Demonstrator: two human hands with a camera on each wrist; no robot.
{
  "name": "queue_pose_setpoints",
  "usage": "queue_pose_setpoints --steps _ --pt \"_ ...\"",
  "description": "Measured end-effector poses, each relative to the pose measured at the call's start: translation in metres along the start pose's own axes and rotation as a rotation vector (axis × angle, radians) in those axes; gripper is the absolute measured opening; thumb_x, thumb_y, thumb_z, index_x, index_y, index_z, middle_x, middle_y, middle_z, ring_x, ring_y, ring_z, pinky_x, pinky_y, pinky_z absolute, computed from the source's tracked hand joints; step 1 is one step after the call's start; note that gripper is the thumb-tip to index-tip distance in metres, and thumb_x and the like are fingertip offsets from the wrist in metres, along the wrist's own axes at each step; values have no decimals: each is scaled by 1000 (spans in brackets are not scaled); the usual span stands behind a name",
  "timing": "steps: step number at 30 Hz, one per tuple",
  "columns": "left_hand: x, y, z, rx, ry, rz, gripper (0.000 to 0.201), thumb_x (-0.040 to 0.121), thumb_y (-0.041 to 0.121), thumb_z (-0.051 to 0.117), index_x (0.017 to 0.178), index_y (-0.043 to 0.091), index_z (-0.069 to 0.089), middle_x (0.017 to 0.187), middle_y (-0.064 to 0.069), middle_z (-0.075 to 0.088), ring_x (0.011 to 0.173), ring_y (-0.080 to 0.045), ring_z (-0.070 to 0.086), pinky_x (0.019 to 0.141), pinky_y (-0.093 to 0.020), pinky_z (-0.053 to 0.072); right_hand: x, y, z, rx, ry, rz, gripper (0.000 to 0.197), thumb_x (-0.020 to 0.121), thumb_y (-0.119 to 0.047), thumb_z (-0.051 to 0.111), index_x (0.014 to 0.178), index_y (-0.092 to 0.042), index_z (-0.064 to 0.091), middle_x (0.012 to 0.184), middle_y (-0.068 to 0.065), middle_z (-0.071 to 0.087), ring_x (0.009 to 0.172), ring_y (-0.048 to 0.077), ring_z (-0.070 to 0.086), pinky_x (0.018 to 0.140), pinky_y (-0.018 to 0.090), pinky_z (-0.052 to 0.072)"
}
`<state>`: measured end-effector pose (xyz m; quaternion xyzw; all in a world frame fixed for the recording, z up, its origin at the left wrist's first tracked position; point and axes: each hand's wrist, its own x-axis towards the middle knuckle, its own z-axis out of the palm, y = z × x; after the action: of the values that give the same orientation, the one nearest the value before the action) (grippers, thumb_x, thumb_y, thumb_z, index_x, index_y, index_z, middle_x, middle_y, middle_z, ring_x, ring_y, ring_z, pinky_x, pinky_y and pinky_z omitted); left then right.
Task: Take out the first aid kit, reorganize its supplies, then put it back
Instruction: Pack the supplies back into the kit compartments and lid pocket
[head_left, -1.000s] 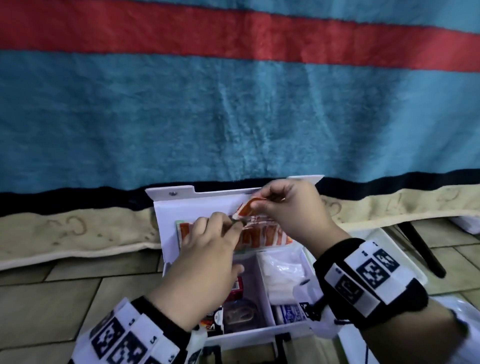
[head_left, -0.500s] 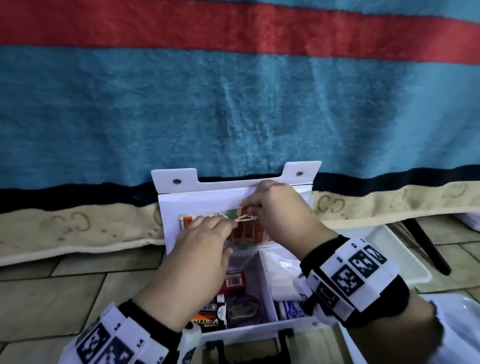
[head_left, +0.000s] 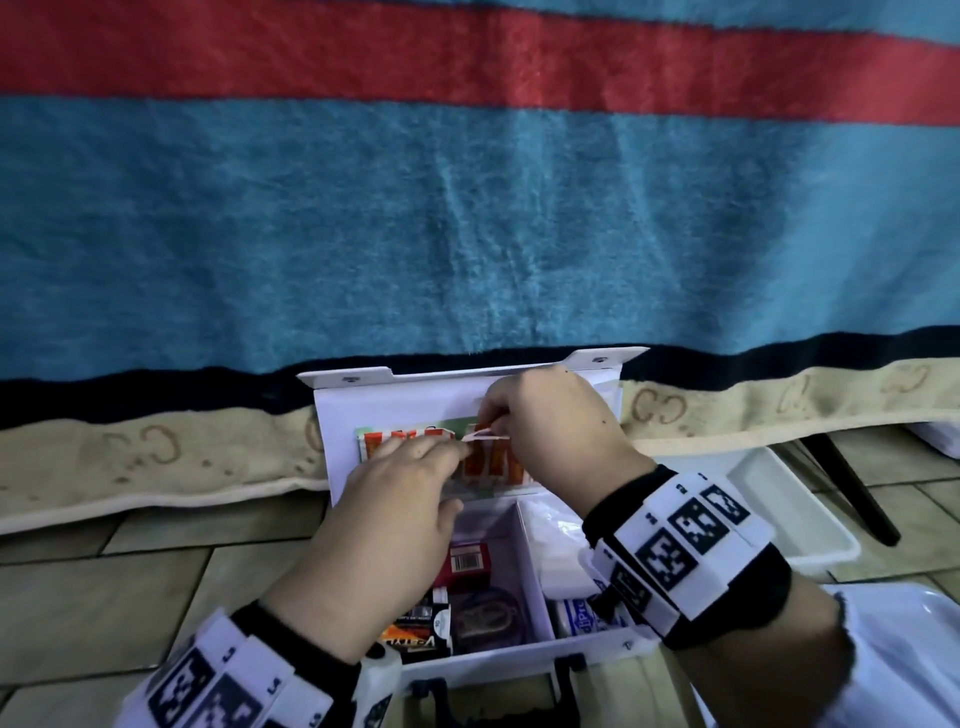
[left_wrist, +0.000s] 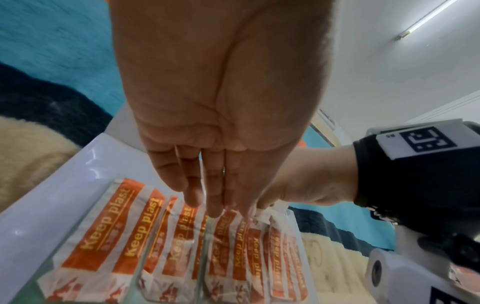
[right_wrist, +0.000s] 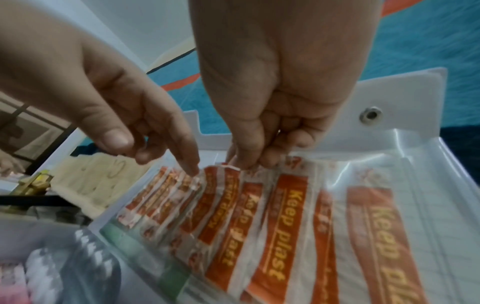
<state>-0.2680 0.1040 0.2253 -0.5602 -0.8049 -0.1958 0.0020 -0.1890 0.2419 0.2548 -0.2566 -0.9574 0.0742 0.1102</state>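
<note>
The white first aid kit (head_left: 395, 410) stands open on the tiled floor, its lid upright against the bed. A clear pocket in the lid holds a row of orange "Keep plast" plasters (head_left: 488, 462) (left_wrist: 145, 226) (right_wrist: 280, 216). My right hand (head_left: 498, 421) (right_wrist: 249, 162) (left_wrist: 265, 203) pinches the top edge of one plaster near the middle of the row. My left hand (head_left: 447, 452) (left_wrist: 213, 205) (right_wrist: 155, 156) reaches in with straight fingers, and its index tip touches the plaster tops just left of the right hand.
The kit's base holds a red box (head_left: 470, 558), a white packet (head_left: 561, 540), a blue-and-white tube (head_left: 582, 618) and an orange-black box (head_left: 415, 642). A white tray (head_left: 779, 499) lies right of the kit, beside a dark leg (head_left: 852, 488). A striped blanket (head_left: 467, 234) hangs behind.
The right hand has brought the plaster it held above the pocket down into the row. The left hand has moved up to the plaster tops.
</note>
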Motion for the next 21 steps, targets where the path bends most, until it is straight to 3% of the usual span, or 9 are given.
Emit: queue_pose_setpoints --steps 8,15,18,21 --pt "2 1 0 -2 23 5 47 92 27 52 138 30 39 139 16 41 126 -9 31 106 -24 29 2 -2 0 -86 -53 -74 31 87 -12 53 104 -32 68 104 -4 69 103 19 59 90 28 37" --pt "12 3 -3 89 10 12 53 92 29 53 141 26 35 138 14 36 121 -13 30 104 -32 35 -4 10 -7 71 165 -29 27 81 -7 63 99 -25 73 102 -4 70 99 19 63 86 34 51" --pt "18 4 -3 111 -22 6 57 92 30 54 144 25 31 139 10 36 123 -14 29 107 -28 29 -26 21 -30 179 245 29 19 83 -13 65 95 -25 75 100 -5 72 94 13 64 86 23 46" --pt "15 14 -5 133 -10 27 55 92 30 54 143 20 35 139 6 37 125 -15 26 108 -25 23 -63 42 -54 259 322 91 14 82 -15 68 91 -22 77 94 -4 74 80 6 60 71 11 38"
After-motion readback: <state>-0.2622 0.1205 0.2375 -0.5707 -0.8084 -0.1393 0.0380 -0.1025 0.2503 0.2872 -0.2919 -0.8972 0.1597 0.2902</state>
